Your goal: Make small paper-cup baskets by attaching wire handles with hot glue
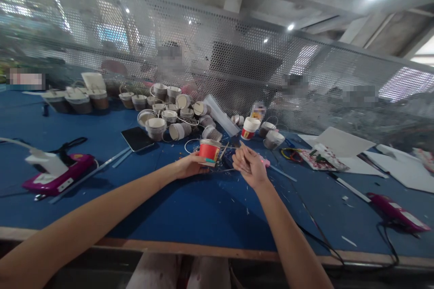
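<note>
My left hand (pixel 190 165) is closed round a red paper cup (pixel 208 148), which it holds just above the blue table. Grey bands circle the cup's top. To its right, my right hand (pixel 250 165) is pinched shut on a thin pale cord that runs toward the cup; whether the cord is fixed to it I cannot tell. A red and white paper cup (pixel 250 128) stands behind my right hand. Behind the held cup, several small grey and white buckets (pixel 156 128) with thin loop handles are crowded together, some tipped over.
A black phone (pixel 137 139) lies left of my hands. Purple glue guns or similar purple devices (pixel 59 174) sit at both sides with cables. A patterned bag (pixel 323 158) and white sheets (pixel 403 167) lie at the right. A perforated metal screen (pixel 190 27) borders the table's back.
</note>
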A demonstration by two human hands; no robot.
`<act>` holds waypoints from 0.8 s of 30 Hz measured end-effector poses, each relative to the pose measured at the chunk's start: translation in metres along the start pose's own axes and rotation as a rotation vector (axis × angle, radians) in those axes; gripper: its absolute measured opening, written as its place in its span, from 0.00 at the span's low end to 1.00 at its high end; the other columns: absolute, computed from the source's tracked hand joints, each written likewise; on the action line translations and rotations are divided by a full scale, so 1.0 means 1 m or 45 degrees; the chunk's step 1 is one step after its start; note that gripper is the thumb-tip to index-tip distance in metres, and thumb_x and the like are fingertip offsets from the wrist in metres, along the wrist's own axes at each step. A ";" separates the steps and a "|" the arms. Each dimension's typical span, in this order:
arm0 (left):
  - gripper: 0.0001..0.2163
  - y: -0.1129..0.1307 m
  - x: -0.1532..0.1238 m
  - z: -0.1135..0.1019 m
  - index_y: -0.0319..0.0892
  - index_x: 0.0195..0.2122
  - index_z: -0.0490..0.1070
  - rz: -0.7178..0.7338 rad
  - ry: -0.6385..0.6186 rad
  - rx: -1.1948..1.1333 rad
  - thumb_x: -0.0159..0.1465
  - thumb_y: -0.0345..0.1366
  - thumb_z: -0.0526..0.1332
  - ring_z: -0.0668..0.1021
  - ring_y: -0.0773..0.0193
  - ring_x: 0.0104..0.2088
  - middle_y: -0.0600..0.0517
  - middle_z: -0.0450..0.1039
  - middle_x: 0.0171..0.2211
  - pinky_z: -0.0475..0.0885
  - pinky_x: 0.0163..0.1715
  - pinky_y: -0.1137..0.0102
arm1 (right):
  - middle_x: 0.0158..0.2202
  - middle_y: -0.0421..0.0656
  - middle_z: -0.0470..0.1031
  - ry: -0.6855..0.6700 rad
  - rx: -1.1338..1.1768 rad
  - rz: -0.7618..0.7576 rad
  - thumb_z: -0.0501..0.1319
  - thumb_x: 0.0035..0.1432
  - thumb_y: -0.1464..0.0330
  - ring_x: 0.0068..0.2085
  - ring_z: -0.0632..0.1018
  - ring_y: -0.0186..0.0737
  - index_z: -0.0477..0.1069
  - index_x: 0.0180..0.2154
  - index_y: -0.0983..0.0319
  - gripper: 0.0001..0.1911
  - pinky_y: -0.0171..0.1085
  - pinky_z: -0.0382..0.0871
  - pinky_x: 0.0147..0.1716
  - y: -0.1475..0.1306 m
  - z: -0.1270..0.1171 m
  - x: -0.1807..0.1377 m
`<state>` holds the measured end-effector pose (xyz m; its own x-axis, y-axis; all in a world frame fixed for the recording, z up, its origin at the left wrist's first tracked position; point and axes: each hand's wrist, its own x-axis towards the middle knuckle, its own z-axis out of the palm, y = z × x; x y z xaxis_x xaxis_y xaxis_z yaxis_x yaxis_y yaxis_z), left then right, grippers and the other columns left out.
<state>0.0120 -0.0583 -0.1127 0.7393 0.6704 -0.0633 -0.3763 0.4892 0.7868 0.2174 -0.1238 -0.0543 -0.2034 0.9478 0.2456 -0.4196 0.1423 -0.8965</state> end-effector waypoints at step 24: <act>0.22 0.002 -0.006 0.006 0.35 0.45 0.69 0.050 -0.190 -0.071 0.48 0.27 0.66 0.78 0.58 0.41 0.45 0.77 0.39 0.68 0.45 0.64 | 0.13 0.31 0.53 0.137 0.005 0.066 0.65 0.51 0.60 0.14 0.52 0.24 0.59 0.20 0.62 0.19 0.26 0.45 0.12 0.018 -0.013 0.009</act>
<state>0.0103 -0.0648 -0.1065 0.7965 0.6014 0.0622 -0.4339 0.4969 0.7516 0.2198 -0.1085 -0.0726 -0.1290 0.9790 0.1577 -0.4148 0.0912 -0.9053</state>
